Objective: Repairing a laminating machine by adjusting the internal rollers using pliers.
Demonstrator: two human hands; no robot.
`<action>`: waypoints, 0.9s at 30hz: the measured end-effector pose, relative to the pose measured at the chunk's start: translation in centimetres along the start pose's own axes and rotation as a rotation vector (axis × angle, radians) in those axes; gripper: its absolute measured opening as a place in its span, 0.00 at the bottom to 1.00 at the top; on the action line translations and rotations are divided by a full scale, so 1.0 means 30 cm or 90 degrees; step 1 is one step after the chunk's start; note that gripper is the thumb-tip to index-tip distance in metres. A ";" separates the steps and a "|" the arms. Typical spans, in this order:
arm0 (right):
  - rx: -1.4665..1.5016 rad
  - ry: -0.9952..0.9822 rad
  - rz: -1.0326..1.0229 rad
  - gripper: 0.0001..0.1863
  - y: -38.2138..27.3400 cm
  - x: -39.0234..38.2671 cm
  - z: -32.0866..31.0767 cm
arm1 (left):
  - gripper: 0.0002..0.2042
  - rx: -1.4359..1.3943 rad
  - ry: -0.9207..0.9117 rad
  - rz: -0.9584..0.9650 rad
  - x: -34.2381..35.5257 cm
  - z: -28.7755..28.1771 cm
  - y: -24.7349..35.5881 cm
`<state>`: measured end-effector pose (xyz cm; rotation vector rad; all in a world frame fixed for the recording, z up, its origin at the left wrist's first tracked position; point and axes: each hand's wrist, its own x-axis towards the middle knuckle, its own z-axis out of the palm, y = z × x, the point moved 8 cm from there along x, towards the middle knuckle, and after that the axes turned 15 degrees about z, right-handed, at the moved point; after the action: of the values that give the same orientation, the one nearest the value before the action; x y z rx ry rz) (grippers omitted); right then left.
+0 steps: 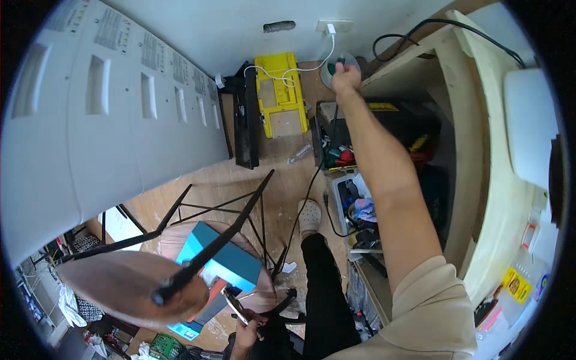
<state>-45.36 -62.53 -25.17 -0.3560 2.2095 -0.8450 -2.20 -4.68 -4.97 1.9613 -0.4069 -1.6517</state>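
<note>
My right arm stretches far forward. My right hand (347, 79) is closed at a round, pale translucent tub (327, 73) by the wall, with something dark green beside the fingertips. Whether the fingers grip the rim or a small item is hidden. Low in the view, my left hand (245, 333) wraps round a shiny metal hand tool (238, 306), its exact kind unclear. The tool points up toward a turquoise box-shaped thing (228, 259) with orange and grey parts, lying on a pinkish chair seat (171, 239).
Black chair legs (262, 213) and a brown backrest (114, 282) stand at left. A yellow toolbox lid (279, 90), an open black toolbox (336, 141) and a clear bin (341, 201) lie ahead. Black cable (308, 201) crosses the floor by my shoe (309, 215). A wooden cabinet (465, 150) borders the right.
</note>
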 end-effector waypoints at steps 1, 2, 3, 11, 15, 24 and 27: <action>0.000 0.010 0.006 0.12 -0.045 0.082 0.017 | 0.05 -0.003 0.000 -0.005 0.004 0.013 0.012; 0.001 0.021 0.013 0.12 -0.083 0.154 0.039 | 0.09 0.046 -0.031 0.009 0.011 0.022 0.027; 0.000 0.027 0.022 0.12 -0.107 0.225 0.069 | 0.13 0.095 -0.059 0.022 0.016 0.030 0.025; 0.001 0.090 0.080 0.10 -0.124 0.627 0.087 | 0.11 0.049 0.270 -0.018 -0.032 -0.024 -0.121; -0.148 0.146 -0.014 0.09 -0.179 0.702 0.085 | 0.13 -0.040 0.129 0.060 0.006 0.016 -0.128; -0.444 -0.215 -0.399 0.16 -0.073 -0.071 0.143 | 0.09 -0.018 0.102 -0.094 0.015 0.060 0.039; -0.522 -0.190 -0.397 0.08 0.074 -0.248 0.208 | 0.10 0.026 0.095 -0.143 -0.007 0.025 0.047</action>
<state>-35.70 -60.20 -25.85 -1.5081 2.0702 -0.0968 -2.82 -5.86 -4.08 2.2107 -0.1692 -1.6266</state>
